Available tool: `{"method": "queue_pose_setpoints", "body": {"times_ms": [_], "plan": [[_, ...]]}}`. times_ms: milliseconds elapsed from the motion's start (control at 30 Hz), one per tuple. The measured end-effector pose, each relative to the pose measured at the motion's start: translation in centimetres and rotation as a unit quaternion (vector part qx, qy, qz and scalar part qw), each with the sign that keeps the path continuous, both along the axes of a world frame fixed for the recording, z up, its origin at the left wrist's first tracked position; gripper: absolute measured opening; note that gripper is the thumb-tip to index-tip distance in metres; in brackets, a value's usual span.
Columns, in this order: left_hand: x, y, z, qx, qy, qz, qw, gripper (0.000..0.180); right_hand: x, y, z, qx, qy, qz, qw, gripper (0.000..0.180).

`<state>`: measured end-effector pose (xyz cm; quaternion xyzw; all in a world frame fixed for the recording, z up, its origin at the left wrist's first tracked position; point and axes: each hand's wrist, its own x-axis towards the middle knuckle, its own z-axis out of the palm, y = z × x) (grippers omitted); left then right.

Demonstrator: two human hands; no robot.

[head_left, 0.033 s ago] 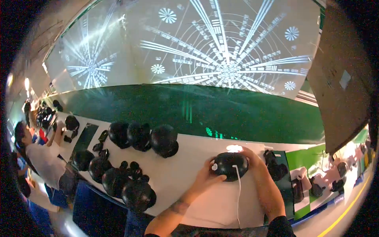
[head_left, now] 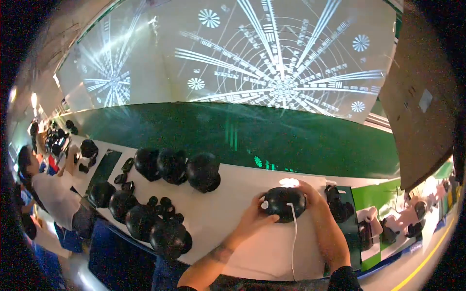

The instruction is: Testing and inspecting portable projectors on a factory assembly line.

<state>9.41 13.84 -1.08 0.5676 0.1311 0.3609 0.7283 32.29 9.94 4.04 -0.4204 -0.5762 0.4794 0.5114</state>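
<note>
On the white table in front of me, a black ball-shaped projector [head_left: 284, 204] has a white cable [head_left: 295, 242] plugged into its near side. A bright glow shows at its far side. My left hand [head_left: 260, 212] wraps its left side, thumb across the top near a small white knob [head_left: 264, 204]. From the right, my right hand [head_left: 310, 194] grips the projector, with its fingers partly hidden behind it. Both hands are closed on it. A large test pattern [head_left: 281, 87] of white lines and rings shines on the wall ahead.
Several black balls [head_left: 203, 170] stand left on the white table [head_left: 233, 194], with small black parts [head_left: 162, 207] among them. A dark green mat [head_left: 354, 213] with black items lies to the right. At far left a person in a white shirt [head_left: 56, 194] works; a brown panel [head_left: 422, 97] hangs at right.
</note>
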Motion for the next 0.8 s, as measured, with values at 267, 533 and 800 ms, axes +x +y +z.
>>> {"method": "queue_pose_setpoints", "body": {"times_ms": [267,533,800], "plan": [[0.5,-0.2,0.0,0.011,-0.075,0.002,0.997,0.077,0.4,0.3,-0.1,-0.168,0.111,-0.038,0.979,0.055],[0.5,-0.2,-0.4,-0.025,-0.065,-0.005,0.998,0.08,-0.5,-0.6,0.5,-0.147,0.168,-0.034,0.974,0.049],[0.8,0.1,-0.7,0.022,-0.079,0.001,0.997,0.08,-1.2,-1.1,1.1,-0.09,0.094,-0.023,0.991,0.054]]}}
